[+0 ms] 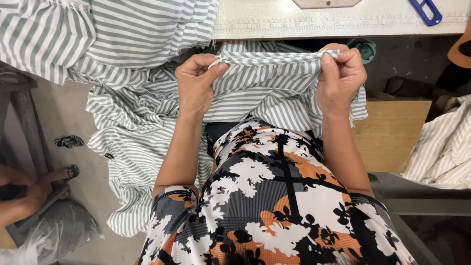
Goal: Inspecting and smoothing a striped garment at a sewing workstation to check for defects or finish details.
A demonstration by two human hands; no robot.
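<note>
The left hand (196, 83) is pinching one end of a folded edge of green-and-white striped fabric (267, 81), with the thumb pressing the cloth against the side of the curled fingers (203, 61). The right hand (341, 73) is gripping the other end of the same edge, its fingers bending over the top and squeezing the cloth against the thumb. Between the two hands the edge is stretching in a nearly straight, level line, just in front of the near rim of the pale work surface (343, 22).

Below that held edge the striped fabric is hanging down over the person's lap and spilling to the left, where it is lying in loose folds on the grey floor (64, 122). More of the same striped cloth is piling up on the upper left, above the floor folds.

The person is wearing a patterned top (279, 196) in black, white and orange, filling the lower middle of the view. On the surface a blue-handled tool (426, 11) is lying near the upper right corner, well apart from both hands. A wooden box (392, 132) is standing just beside the right forearm, and another heap of pale striped cloth (441, 147) is resting at the right edge. At the lower left another person's foot in a sandal (61, 174) is showing on the floor.
</note>
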